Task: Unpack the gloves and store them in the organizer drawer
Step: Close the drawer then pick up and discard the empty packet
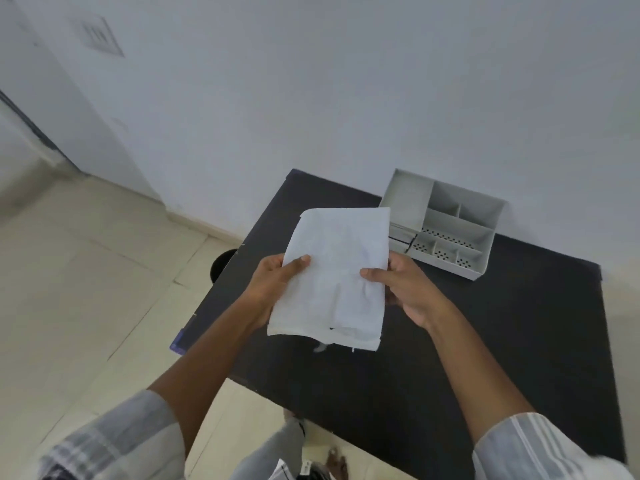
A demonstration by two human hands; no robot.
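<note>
A flat white package of gloves (337, 268) is held up over the black table (502, 341). My left hand (273, 289) grips its left edge, thumb on top. Its right edge is pinched by my right hand (405, 289), thumb also on the front. The package's lower end looks torn, with a loose flap. The grey organizer (446, 225) stands at the table's far right against the wall, with several open compartments and a small drawer front on its left side, partly hidden behind the package.
A white wall runs behind the table. Beige floor tiles lie to the left, and a dark round object (221, 266) sits on the floor at the table's left edge. My legs and a foot show below the near edge.
</note>
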